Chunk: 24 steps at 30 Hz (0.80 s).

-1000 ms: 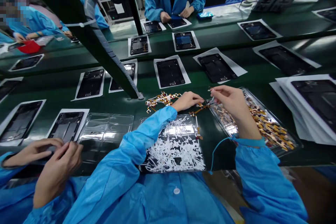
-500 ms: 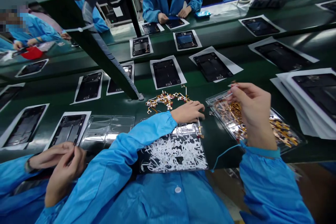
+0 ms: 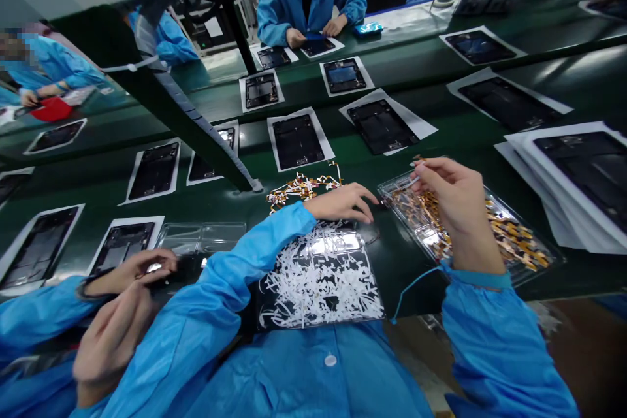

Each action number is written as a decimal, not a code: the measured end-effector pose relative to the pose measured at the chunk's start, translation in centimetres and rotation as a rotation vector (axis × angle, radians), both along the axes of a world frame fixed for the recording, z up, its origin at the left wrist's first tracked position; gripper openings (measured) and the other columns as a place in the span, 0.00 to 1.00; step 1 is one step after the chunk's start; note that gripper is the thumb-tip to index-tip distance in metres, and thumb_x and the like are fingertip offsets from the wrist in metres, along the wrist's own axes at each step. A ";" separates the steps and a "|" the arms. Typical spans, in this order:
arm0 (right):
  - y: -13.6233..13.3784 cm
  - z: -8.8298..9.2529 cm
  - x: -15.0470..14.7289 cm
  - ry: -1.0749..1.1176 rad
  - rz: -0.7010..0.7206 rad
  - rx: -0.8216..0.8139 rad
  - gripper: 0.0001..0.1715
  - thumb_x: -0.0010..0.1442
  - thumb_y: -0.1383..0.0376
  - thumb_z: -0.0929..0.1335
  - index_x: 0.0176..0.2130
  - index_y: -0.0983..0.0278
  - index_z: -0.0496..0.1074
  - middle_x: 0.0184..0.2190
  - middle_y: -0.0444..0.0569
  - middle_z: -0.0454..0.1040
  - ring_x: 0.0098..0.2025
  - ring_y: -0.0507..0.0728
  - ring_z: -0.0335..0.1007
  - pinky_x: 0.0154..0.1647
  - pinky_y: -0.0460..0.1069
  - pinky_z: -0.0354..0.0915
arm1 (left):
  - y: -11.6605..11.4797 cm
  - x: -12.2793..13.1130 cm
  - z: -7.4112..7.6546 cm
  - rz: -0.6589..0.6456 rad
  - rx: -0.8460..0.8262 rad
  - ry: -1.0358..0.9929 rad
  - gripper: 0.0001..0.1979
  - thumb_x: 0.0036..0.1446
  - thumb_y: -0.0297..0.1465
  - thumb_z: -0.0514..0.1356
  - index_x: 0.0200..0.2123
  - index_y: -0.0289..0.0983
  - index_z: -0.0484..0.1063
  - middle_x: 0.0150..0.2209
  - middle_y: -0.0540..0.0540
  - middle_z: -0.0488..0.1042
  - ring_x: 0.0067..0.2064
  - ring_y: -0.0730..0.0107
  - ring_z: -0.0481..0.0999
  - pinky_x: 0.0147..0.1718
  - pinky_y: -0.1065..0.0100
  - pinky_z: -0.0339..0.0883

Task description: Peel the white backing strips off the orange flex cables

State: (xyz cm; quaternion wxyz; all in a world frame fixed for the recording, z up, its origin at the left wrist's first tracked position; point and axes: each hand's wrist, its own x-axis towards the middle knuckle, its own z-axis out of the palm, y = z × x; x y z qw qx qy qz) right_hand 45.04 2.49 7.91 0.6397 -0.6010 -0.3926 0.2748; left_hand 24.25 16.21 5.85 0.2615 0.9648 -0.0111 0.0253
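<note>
My left hand (image 3: 343, 202) hovers over the back edge of a clear tray of white paper-like strips (image 3: 318, 281). Its fingers are apart and nothing shows between them. Just behind it lies a loose pile of orange-and-white flex cables (image 3: 294, 191). My right hand (image 3: 453, 202) pinches a small flex cable (image 3: 415, 177), with a whitish strip and a brownish end sticking out past the fingertips. Below that hand is a clear tray (image 3: 551, 249) filled with copper-coloured flex cables (image 3: 516, 235), partly hidden by the hand and wrist.
A co-worker's hands (image 3: 117, 320) work close at my left, beside an empty clear tray (image 3: 196, 235). Black tablet housings (image 3: 298, 138) on white sheets line the green bench. A stack of sheets (image 3: 533, 189) stands at right. A slanted post (image 3: 176, 117) rises ahead left.
My left hand's fingers have stretched out to the right, off the tray's back edge. My right hand has shifted slightly left and down, still pinching the flex cable. The view has tilted a little.
</note>
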 end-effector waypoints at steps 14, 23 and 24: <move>1.1 1.0 -1.2 0.033 0.089 -0.016 0.12 0.53 0.57 0.80 0.35 0.60 0.81 0.26 0.44 0.77 0.22 0.50 0.66 0.21 0.48 0.62 | -0.6 4.0 -1.6 0.301 -0.013 0.095 0.19 0.62 0.28 0.66 0.57 0.38 0.77 0.55 0.40 0.79 0.58 0.52 0.76 0.59 0.56 0.66; 0.5 -1.5 2.0 0.068 -0.021 -0.091 0.16 0.70 0.58 0.70 0.52 0.64 0.74 0.47 0.50 0.77 0.41 0.54 0.76 0.40 0.52 0.75 | 0.8 4.8 -2.9 0.273 -0.234 0.107 0.11 0.68 0.30 0.61 0.46 0.36 0.83 0.48 0.43 0.84 0.51 0.62 0.82 0.52 0.68 0.70; 0.7 -2.1 2.1 0.080 -0.015 -0.137 0.17 0.69 0.58 0.70 0.53 0.64 0.73 0.49 0.51 0.76 0.44 0.56 0.76 0.43 0.54 0.76 | 0.9 4.5 -2.8 0.268 -0.267 0.099 0.11 0.69 0.31 0.60 0.45 0.37 0.83 0.48 0.45 0.85 0.51 0.64 0.82 0.53 0.69 0.69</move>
